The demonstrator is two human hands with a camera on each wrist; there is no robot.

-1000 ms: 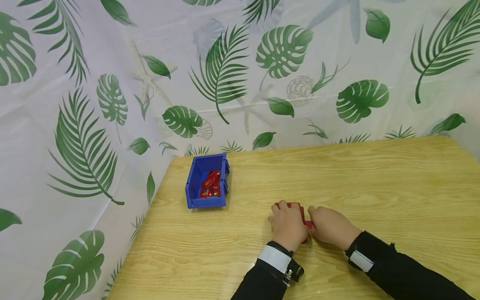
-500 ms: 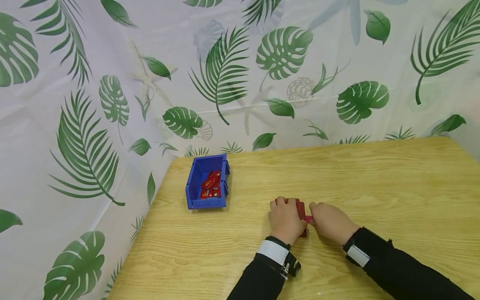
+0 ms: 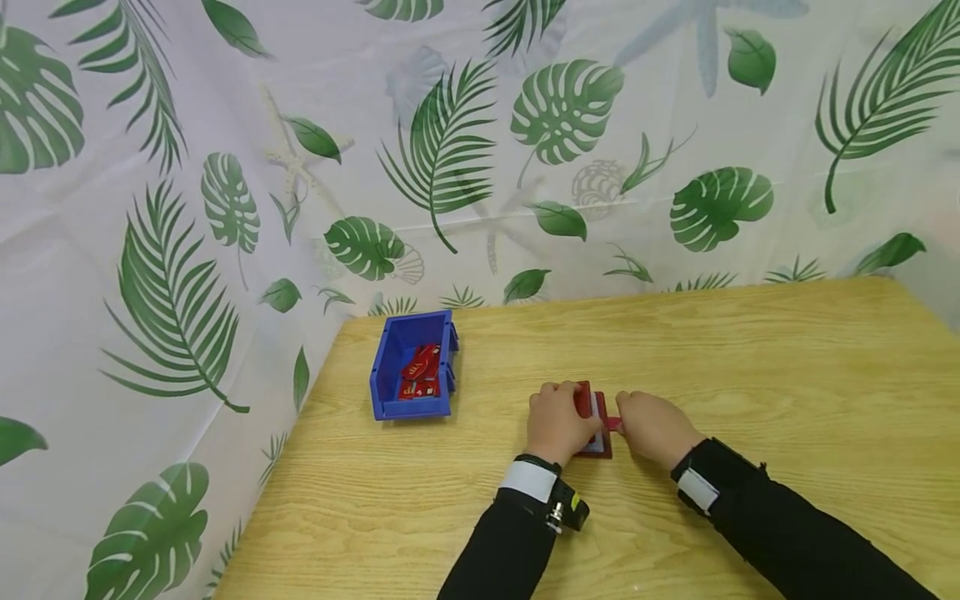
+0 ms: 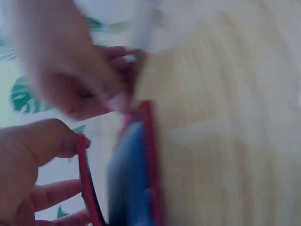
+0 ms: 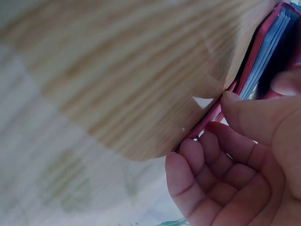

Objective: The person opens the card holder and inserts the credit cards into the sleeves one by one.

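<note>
Between my two hands a small red card holder (image 3: 606,410) lies partly open on the table, pale leaves showing inside its cover. My left hand (image 3: 557,423) grips the lifted front cover; in the left wrist view, thumb and fingers sit on either side of that cover (image 4: 84,172), apart from the blurred bluish inside (image 4: 134,176). To its right, my right hand (image 3: 658,427) pinches the red strap (image 3: 613,423) at the holder's side. The right wrist view shows curled fingers (image 5: 181,176) and thumb at that strap, beside a stack of bluish leaves (image 5: 270,49).
A blue plastic bin (image 3: 411,408) stands at the back left of the wooden table (image 3: 720,350), with several red cards (image 3: 422,367) printed in gold inside. Leaf-patterned cloth (image 3: 450,167) hangs behind the table and along its left side.
The card holder's cover has swung open to the left with my left hand, uncovering pale leaves. Both hands and the holder have shifted slightly away from me, the right hand staying on the strap.
</note>
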